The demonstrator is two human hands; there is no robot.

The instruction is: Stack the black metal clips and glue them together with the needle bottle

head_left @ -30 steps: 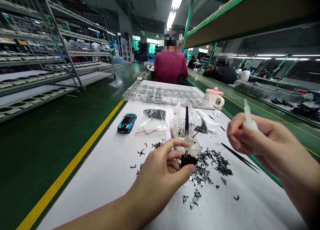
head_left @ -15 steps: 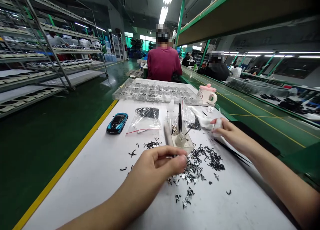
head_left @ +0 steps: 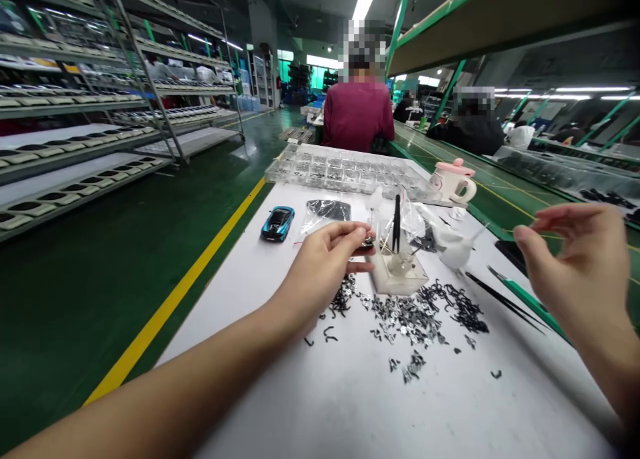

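My left hand point(head_left: 327, 262) reaches over the white table point(head_left: 310, 406) with thumb and fingers pinched on a small black part point(head_left: 369, 241), just left of a white block stand point(head_left: 400, 279) that holds a black tool point(head_left: 397, 222). My right hand point(head_left: 575, 266) is raised at the right, its fingers apart and nothing in them. A small white squeeze bottle point(head_left: 457, 252) lies on the table between the stand and my right hand. Loose small black parts point(head_left: 425, 309) are scattered in front of the stand. Black tweezers point(head_left: 505, 300) lie near the table's right edge.
A blue toy car point(head_left: 278, 222) and a clear bag of black parts point(head_left: 327, 212) lie beyond my left hand. Farther back are a clear compartment tray point(head_left: 345, 172) and a pink-lidded mug point(head_left: 453, 180). A person in a maroon top point(head_left: 357, 116) sits beyond the table's far end. Shelving racks point(head_left: 75, 146) stand at the left.
My right hand set the white bottle down by the stand and rose empty. My left hand moved away from me toward the bag, still pinched on the black part.
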